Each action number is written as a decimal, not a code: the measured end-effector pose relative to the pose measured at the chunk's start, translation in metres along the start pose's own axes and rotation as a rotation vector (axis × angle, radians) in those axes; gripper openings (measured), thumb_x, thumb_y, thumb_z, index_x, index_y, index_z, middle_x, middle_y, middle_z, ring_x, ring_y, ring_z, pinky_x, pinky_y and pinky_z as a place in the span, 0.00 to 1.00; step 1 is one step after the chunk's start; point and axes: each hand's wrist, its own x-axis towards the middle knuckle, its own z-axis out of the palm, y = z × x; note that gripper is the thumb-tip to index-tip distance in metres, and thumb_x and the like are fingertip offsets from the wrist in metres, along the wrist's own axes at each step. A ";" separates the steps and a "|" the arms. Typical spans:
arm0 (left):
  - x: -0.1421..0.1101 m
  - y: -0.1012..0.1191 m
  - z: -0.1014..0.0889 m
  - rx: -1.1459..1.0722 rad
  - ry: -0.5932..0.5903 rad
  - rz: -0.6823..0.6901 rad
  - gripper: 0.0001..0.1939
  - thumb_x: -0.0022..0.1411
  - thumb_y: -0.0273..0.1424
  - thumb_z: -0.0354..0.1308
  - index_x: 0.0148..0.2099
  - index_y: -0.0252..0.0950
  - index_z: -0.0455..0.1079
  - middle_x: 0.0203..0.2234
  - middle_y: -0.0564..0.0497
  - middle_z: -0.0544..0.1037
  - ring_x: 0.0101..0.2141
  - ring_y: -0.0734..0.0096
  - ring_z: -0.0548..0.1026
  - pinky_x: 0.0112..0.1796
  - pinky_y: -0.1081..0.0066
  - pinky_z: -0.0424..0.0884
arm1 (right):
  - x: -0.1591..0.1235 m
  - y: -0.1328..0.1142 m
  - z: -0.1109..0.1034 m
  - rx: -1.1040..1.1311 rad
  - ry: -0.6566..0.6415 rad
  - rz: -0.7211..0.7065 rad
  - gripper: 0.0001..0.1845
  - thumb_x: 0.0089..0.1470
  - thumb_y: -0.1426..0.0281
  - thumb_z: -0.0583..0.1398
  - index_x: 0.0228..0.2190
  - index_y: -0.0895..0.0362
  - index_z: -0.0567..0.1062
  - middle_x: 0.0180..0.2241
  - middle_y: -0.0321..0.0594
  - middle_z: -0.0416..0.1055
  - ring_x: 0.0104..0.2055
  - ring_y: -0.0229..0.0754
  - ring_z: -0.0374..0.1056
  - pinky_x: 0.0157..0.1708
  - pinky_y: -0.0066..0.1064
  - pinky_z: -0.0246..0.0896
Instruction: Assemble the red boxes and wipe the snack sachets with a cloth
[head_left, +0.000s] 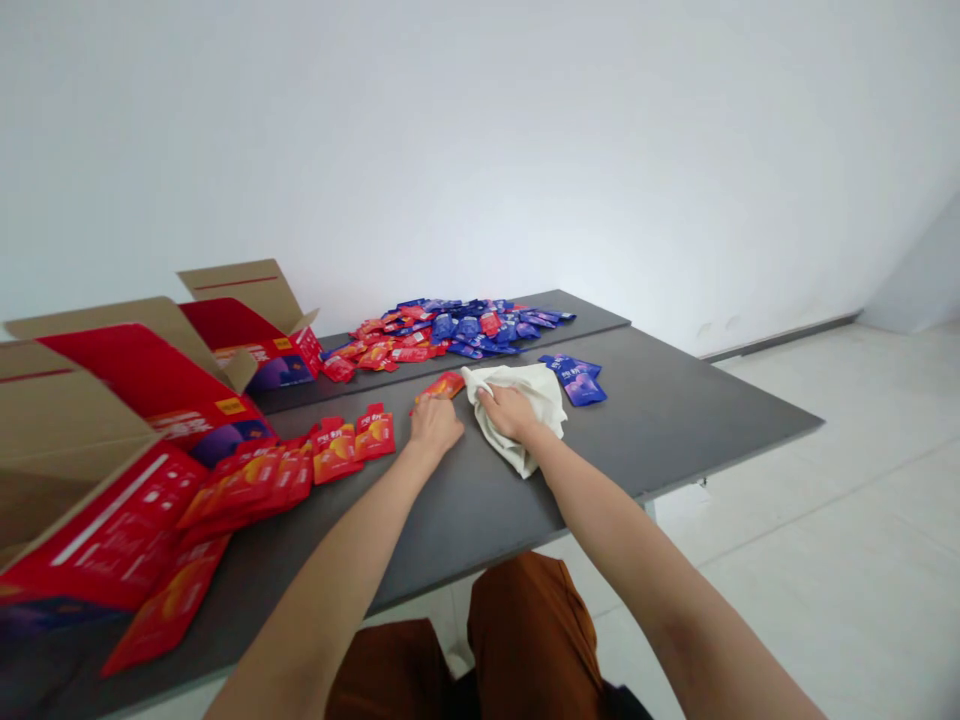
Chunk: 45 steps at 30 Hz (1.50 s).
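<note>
evidently, right hand (511,412) grips likely-soft cloth (544,390), best bunched; left hand (436,426), grip unclear, touches slippery-looking red sachet (447,384) at seven o'clock.

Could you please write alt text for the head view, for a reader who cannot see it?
A person's left hand touches a red packet and the right hand a white cloth on a dark table, with open boxes left and a red-and-blue packet pile behind.

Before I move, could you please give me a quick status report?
Left hand at a red packet, grip unclear; right hand gripping the white cloth. Blue packets just right of the cloth, more red packets to the left.
</note>
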 end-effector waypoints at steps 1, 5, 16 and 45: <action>-0.017 0.009 -0.005 0.007 0.003 0.051 0.22 0.56 0.26 0.51 0.51 0.22 0.72 0.42 0.33 0.77 0.50 0.52 0.72 0.47 0.65 0.69 | -0.001 0.000 -0.001 0.017 0.015 0.026 0.34 0.67 0.55 0.35 0.51 0.59 0.71 0.51 0.51 0.72 0.55 0.51 0.66 0.56 0.40 0.52; -0.076 0.031 -0.025 0.060 -0.079 0.195 0.20 0.55 0.25 0.50 0.47 0.24 0.75 0.42 0.33 0.78 0.49 0.52 0.72 0.47 0.64 0.69 | -0.012 -0.007 -0.002 0.109 0.010 -0.047 0.39 0.66 0.53 0.29 0.57 0.58 0.67 0.55 0.48 0.69 0.57 0.50 0.64 0.54 0.37 0.56; -0.133 0.025 -0.024 -0.008 -0.033 -0.088 0.32 0.58 0.20 0.44 0.66 0.21 0.57 0.63 0.34 0.62 0.63 0.52 0.59 0.57 0.64 0.60 | -0.028 -0.038 0.021 -0.122 -0.185 -0.285 0.35 0.65 0.49 0.38 0.67 0.50 0.51 0.69 0.36 0.45 0.71 0.47 0.31 0.64 0.58 0.30; -0.132 -0.013 -0.014 -0.040 -0.150 -0.200 0.29 0.66 0.23 0.38 0.67 0.38 0.58 0.65 0.45 0.59 0.63 0.54 0.59 0.53 0.51 0.64 | -0.024 -0.044 0.018 -0.080 -0.231 -0.273 0.37 0.66 0.52 0.30 0.66 0.54 0.53 0.67 0.37 0.48 0.70 0.45 0.38 0.65 0.56 0.24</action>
